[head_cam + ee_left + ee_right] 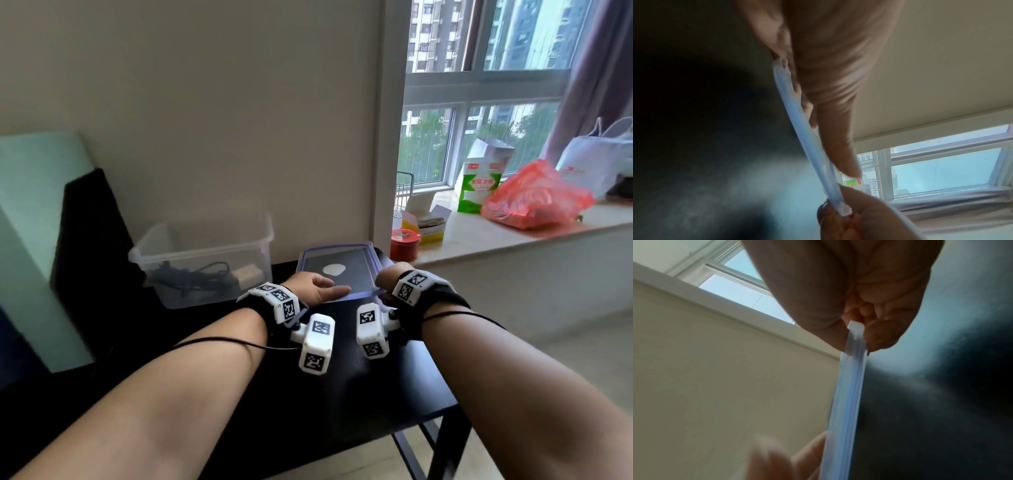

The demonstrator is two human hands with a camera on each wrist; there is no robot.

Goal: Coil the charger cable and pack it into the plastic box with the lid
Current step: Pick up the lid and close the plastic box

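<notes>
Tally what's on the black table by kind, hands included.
Plastic box: 1
Lid: 1
Charger cable, in the box: 1
Hands on the lid: 2, left hand, right hand
Total: 5

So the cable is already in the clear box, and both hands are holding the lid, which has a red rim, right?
Nearly. The lid's rim is blue, not red, as the head view shows. The cable does lie in the clear box, and the left hand and right hand hold the lid.
</notes>
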